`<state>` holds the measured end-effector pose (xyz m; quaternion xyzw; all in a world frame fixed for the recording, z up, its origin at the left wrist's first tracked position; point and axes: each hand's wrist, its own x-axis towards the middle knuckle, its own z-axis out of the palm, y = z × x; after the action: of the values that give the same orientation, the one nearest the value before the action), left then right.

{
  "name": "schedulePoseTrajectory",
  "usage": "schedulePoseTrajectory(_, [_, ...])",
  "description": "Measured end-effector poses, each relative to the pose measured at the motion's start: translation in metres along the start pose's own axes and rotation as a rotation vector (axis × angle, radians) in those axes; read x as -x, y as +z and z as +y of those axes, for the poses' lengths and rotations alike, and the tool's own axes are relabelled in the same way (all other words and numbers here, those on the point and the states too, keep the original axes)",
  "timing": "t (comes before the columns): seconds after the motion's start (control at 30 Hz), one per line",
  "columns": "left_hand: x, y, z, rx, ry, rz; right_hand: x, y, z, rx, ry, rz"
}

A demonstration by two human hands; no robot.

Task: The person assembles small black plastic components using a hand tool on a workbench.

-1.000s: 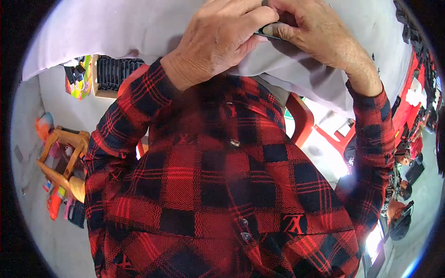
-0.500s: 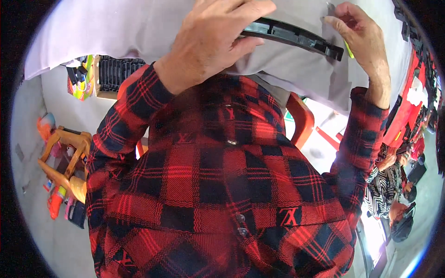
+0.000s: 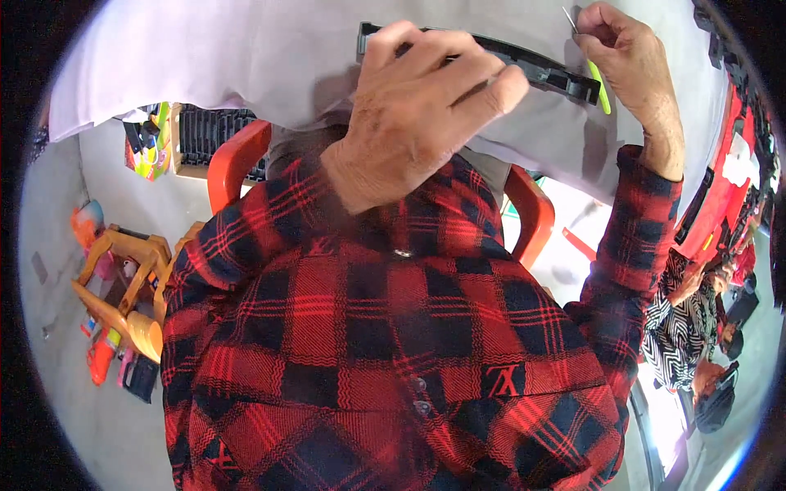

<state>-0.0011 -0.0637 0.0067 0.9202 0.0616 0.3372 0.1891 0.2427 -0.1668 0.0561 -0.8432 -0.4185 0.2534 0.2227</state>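
A long, curved black plastic piece (image 3: 550,74) lies over the grey cloth in front of me, its left end raised into a small block. My left hand (image 3: 426,106) is spread across its middle, fingers apart and slightly blurred. The hand covers part of the piece, and whether the fingertips touch it cannot be made out. Close to the right end of the piece, my right hand (image 3: 632,65) is closed on a slim tool with a yellow-green handle (image 3: 600,88). A thin pointed metal tip (image 3: 568,18) sticks out from the tool's far end.
The grey cloth (image 3: 246,49) covers the table and hangs over its near edge. Left of me, a box of black ribbed parts (image 3: 214,135) stands below the table by a wooden stool (image 3: 123,278). I sit between red chair arms (image 3: 530,214). People (image 3: 688,319) sit at right by a red-covered table (image 3: 711,204).
My left hand has let go its pinch on the black piece, and come nearer and to the right with fingers spread. The tool in my right hand has swung, showing more of its handle.
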Motion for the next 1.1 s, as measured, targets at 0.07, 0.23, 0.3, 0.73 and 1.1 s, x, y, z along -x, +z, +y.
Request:
schedulePoseTrajectory(0.07, [0.000, 0.004, -0.003, -0.024, -0.005, 0.023, 0.002, -0.002, 0.002, -0.062, 0.014, -0.005])
schedulePoseTrajectory(0.23, [-0.002, 0.001, -0.010, -0.089, -0.026, 0.002, 0.012, -0.006, 0.001, -0.562, -0.021, -0.067])
schedulePoseTrajectory(0.3, [-0.005, -0.003, -0.014, -0.108, 0.031, -0.025, 0.012, -0.004, 0.005, -0.674, -0.043, 0.002])
schedulePoseTrajectory(0.73, [0.011, 0.001, -0.043, -0.091, 0.022, 0.109, 0.042, 0.024, -0.082, -1.402, -0.201, 0.239])
schedulePoseTrajectory(1.1, [0.000, 0.025, -0.077, 0.241, 0.085, 0.336, 0.000, 0.067, -0.092, -1.650, -0.359, 0.217])
